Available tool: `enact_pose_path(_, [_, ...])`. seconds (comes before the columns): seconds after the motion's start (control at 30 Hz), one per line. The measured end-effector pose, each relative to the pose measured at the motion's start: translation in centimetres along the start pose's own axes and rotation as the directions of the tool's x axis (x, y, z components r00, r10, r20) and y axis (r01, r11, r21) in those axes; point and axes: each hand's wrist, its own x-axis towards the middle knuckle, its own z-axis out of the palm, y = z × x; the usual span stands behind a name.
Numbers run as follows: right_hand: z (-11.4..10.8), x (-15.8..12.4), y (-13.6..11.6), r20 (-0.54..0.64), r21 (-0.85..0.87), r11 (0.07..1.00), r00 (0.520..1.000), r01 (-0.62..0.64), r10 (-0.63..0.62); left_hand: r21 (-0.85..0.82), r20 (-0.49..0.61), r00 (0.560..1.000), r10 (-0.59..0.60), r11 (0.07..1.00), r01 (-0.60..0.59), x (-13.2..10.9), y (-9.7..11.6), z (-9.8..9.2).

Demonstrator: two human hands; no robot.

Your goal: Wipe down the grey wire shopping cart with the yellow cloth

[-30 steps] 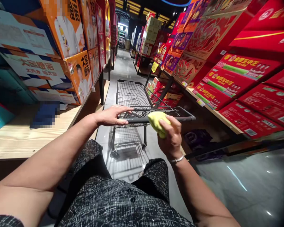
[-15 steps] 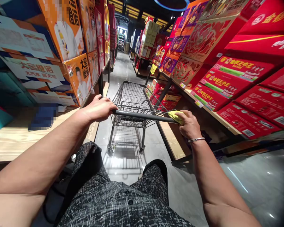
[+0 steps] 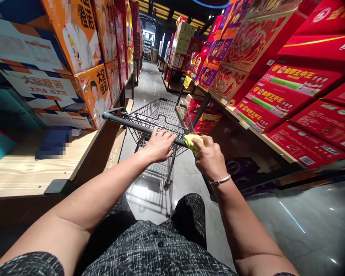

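Observation:
An empty wire shopping cart (image 3: 158, 115) stands in the aisle in front of me, turned so its dark handle bar (image 3: 123, 122) runs from upper left to lower right. My left hand (image 3: 160, 145) lies over the middle of the bar with its fingers curled on it. Just to its right, my right hand (image 3: 209, 159) grips a yellow cloth (image 3: 192, 141) and presses it against the bar's right end. A thin bracelet sits on my right wrist.
Wooden shelves (image 3: 23, 172) with orange and white boxes (image 3: 94, 92) line the left side. Red gift boxes (image 3: 281, 99) fill sloped shelves on the right, with more stacked low beside the cart. The glossy grey floor (image 3: 299, 226) runs down the aisle ahead.
The cart has swung so its handle's left end points away to the left. My left hand slid from the bar's left end to its middle. My right hand stayed on the cloth.

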Motion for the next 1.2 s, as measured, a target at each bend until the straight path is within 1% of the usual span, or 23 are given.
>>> enact_pose_path(0.07, [-0.6,-0.1,-1.3,0.002,0.04,0.998,0.999,0.05,-0.05,-0.012,0.024,0.999,0.045,0.999,-0.045,0.6,0.7,0.1])
enact_pose_path(0.1, [-0.9,0.0,-1.8,-0.001,0.08,0.994,0.997,0.074,-0.074,-0.013,0.029,0.998,0.047,0.999,-0.047,0.8,1.0,0.2])
enact_pose_path(0.13, [-1.1,0.1,-2.0,-0.009,0.136,0.986,0.995,0.097,-0.096,-0.014,0.023,0.999,0.037,0.999,-0.036,0.8,1.1,0.4])
enact_pose_path(0.2, [-1.2,0.5,-1.9,-0.033,0.277,0.95,0.99,0.144,-0.14,-0.027,-0.026,1.0,0.006,1.0,-0.007,0.6,0.7,0.9])
enact_pose_path(0.27, [-0.8,1.5,-1.2,-0.054,0.395,0.899,0.982,0.189,-0.183,-0.066,-0.082,0.997,0.003,0.998,-0.009,0.2,-0.1,1.4])
enact_pose_path(0.3, [-0.3,2.1,-0.6,-0.058,0.426,0.881,0.978,0.206,-0.201,-0.093,-0.097,0.995,0.012,0.995,-0.021,0.1,-0.6,1.6])
enact_pose_path(0.4, [2.1,4.7,1.7,-0.04,0.471,0.857,0.976,0.209,-0.216,-0.187,-0.113,0.993,0.025,0.981,-0.046,-0.3,-1.7,1.9])
enact_pose_path(0.5, [5.7,7.3,3.9,-0.032,0.536,0.834,0.99,0.131,-0.136,-0.255,-0.134,0.991,0.019,0.965,-0.053,-0.4,-2.2,1.9])
enact_pose_path(0.6, [9.4,8.7,4.7,-0.04,0.599,0.8,0.999,0.021,0.004,-0.278,-0.13,0.991,0.016,0.959,-0.051,-0.4,-2.4,1.7])
enact_pose_path(0.7, [12.2,8.2,3.8,-0.065,0.675,0.734,0.985,-0.076,0.162,-0.273,-0.09,0.995,0.031,0.961,-0.054,-0.4,-2.8,1.5])
enact_pose_path(0.77, [13.2,6.8,2.6,-0.109,0.714,0.69,0.956,-0.115,0.273,-0.261,-0.065,0.997,0.039,0.964,-0.055,-0.4,-3.1,1.3])
enact_pose_path(0.8, [13.4,6.0,1.8,-0.132,0.728,0.673,0.938,-0.128,0.322,-0.253,-0.061,0.997,0.039,0.966,-0.053,-0.4,-3.3,1.3])
enact_pose_path(0.87, [12.9,3.9,0.1,-0.177,0.74,0.657,0.902,-0.141,0.394,-0.233,-0.063,0.998,0.032,0.971,-0.045,-0.6,-3.5,1.2])
enact_pose_path(0.97, [10.7,0.4,-2.6,-0.277,0.717,0.689,0.865,-0.103,0.418,-0.206,-0.05,0.999,0.007,0.978,-0.018,-0.7,-3.7,0.8])
enact_pose_path(1.03, [8.9,-1.8,-4.1,-0.35,0.687,0.726,0.855,-0.043,0.382,-0.192,0.003,1.0,-0.005,0.981,0.005,-0.8,-3.6,0.2])
enact_pose_path(1.1, [7.6,-3.5,-4.9,-0.414,0.647,0.761,0.855,0.035,0.313,-0.179,0.08,0.997,-0.002,0.984,0.016,-0.9,-3.2,-0.5])
enact_pose_path(1.17, [6.8,-4.2,-4.8,-0.477,0.593,0.792,0.856,0.145,0.2,-0.176,0.135,0.991,0.021,0.984,0.003,-0.9,-2.5,-1.0])
enact_pose_path(1.2, [6.7,-4.1,-4.4,-0.502,0.564,0.8,0.855,0.206,0.134,-0.181,0.143,0.989,0.042,0.983,-0.016,-1.0,-1.9,-1.1])
